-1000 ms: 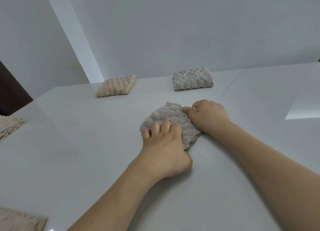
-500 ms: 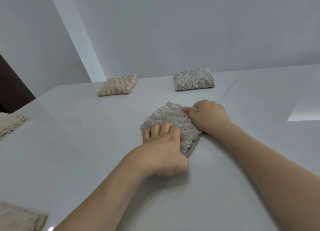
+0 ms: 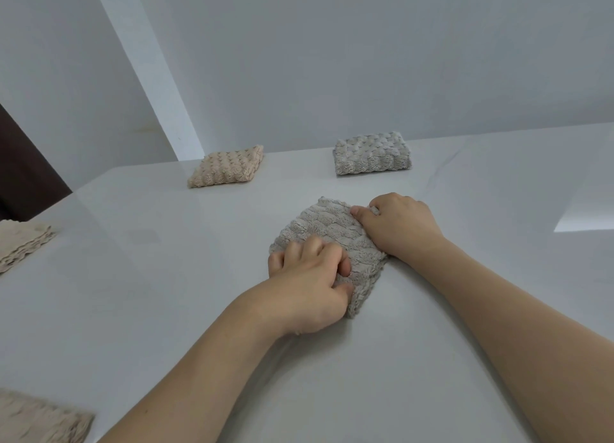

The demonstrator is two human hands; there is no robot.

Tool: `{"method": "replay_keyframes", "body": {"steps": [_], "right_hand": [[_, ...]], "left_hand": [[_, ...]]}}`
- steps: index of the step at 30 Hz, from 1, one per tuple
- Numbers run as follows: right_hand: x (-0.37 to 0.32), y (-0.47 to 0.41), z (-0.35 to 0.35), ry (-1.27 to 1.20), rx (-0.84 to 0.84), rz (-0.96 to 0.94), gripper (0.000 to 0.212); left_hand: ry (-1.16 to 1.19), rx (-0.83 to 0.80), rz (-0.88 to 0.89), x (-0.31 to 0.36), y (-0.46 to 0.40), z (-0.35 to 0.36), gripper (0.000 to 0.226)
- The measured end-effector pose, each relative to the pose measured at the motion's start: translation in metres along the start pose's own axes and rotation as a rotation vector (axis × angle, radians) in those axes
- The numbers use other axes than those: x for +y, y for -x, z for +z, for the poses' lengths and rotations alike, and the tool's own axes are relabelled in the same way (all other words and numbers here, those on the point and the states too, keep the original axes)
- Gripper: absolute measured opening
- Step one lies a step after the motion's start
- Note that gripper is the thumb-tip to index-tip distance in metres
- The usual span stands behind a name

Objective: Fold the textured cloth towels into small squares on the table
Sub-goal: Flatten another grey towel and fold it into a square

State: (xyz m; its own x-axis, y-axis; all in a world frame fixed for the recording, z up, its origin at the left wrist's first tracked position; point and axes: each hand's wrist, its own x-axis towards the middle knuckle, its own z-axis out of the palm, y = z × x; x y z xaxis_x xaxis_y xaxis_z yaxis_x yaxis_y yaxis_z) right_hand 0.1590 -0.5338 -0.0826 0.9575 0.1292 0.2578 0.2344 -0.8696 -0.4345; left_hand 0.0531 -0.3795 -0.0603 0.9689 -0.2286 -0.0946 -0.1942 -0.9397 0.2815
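A grey textured towel [image 3: 327, 231], folded into a small square, lies in the middle of the white table [image 3: 166, 276]. My left hand [image 3: 310, 284] grips its near corner, fingers curled over the top and thumb tucked against the edge. My right hand [image 3: 400, 225] holds the towel's right side with fingers bent and the thumb pressed on top. Two folded squares rest at the table's far edge: a beige towel [image 3: 227, 170] to the left and a grey towel [image 3: 371, 157] to the right.
A stack of beige cloths [image 3: 21, 243] sits at the left edge of the table. Another beige cloth [image 3: 40, 421] lies at the bottom left corner. A white wall rises right behind the far edge. A dark panel shows at far left.
My left hand's fingers have gone from lying flat on the towel to curling and pinching its near corner. My right hand has stayed in place.
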Motion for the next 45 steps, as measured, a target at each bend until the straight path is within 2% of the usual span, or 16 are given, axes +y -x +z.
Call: {"method": "replay_keyframes", "body": {"steps": [5, 8, 9, 11, 13, 14, 16, 18, 22, 26, 28, 31, 37, 40, 43, 45], "right_hand": [[0.001, -0.001, 0.001, -0.008, 0.002, 0.001, 0.048], [0.001, 0.001, 0.001, -0.033, 0.019, -0.008, 0.040], [0.001, 0.001, 0.002, -0.038, 0.024, -0.012, 0.039], [0.001, 0.001, 0.001, -0.031, 0.020, -0.016, 0.040], [0.002, 0.000, 0.001, -0.024, 0.011, -0.017, 0.039], [0.002, -0.001, 0.001, -0.027, 0.010, -0.020, 0.039], [0.003, 0.000, 0.002, -0.029, 0.018, -0.023, 0.037], [0.002, -0.001, 0.002, -0.022, 0.022, -0.019, 0.037], [0.002, -0.001, 0.001, -0.060, 0.049, -0.035, 0.037], [0.001, 0.000, -0.004, -0.251, 0.132, -0.168, 0.032], [0.002, 0.000, -0.004, -0.325, 0.169, -0.215, 0.031], [0.003, 0.000, -0.006, -0.410, 0.216, -0.192, 0.033], [0.006, -0.003, -0.007, -0.800, 0.185, 0.139, 0.045], [-0.003, -0.004, -0.001, -0.961, 0.093, 0.220, 0.065], [-0.014, -0.001, 0.006, -0.870, 0.037, 0.189, 0.049], [-0.017, 0.001, 0.007, -0.748, 0.089, 0.152, 0.034]], "left_hand": [[0.009, -0.102, -0.014, 0.002, 0.009, -0.001, 0.040], [0.227, -0.058, -0.112, 0.009, 0.010, -0.007, 0.035], [0.307, 0.018, -0.163, 0.012, 0.007, -0.010, 0.035], [0.302, 0.312, -0.212, 0.015, -0.003, -0.016, 0.031], [0.175, 0.575, -0.151, 0.014, -0.015, -0.016, 0.035], [0.109, 0.602, -0.084, 0.012, -0.021, -0.012, 0.045], [-0.028, 0.461, -0.017, 0.006, -0.031, 0.002, 0.058], [-0.099, 0.241, -0.120, -0.002, -0.037, 0.014, 0.061], [-0.008, 0.055, -0.187, -0.018, -0.056, 0.003, 0.066], [0.600, 0.229, -0.381, -0.036, -0.071, -0.033, 0.066], [0.847, 0.183, -0.421, -0.037, -0.074, -0.042, 0.066], [0.890, 0.169, -0.344, -0.031, -0.076, -0.035, 0.053], [0.871, 0.587, -0.169, -0.039, -0.076, -0.003, 0.035], [0.888, 0.638, -0.178, -0.043, -0.076, -0.004, 0.029], [0.809, 0.659, -0.175, -0.044, -0.080, -0.001, 0.028], [0.771, 0.711, -0.177, -0.042, -0.080, -0.001, 0.025]]}}
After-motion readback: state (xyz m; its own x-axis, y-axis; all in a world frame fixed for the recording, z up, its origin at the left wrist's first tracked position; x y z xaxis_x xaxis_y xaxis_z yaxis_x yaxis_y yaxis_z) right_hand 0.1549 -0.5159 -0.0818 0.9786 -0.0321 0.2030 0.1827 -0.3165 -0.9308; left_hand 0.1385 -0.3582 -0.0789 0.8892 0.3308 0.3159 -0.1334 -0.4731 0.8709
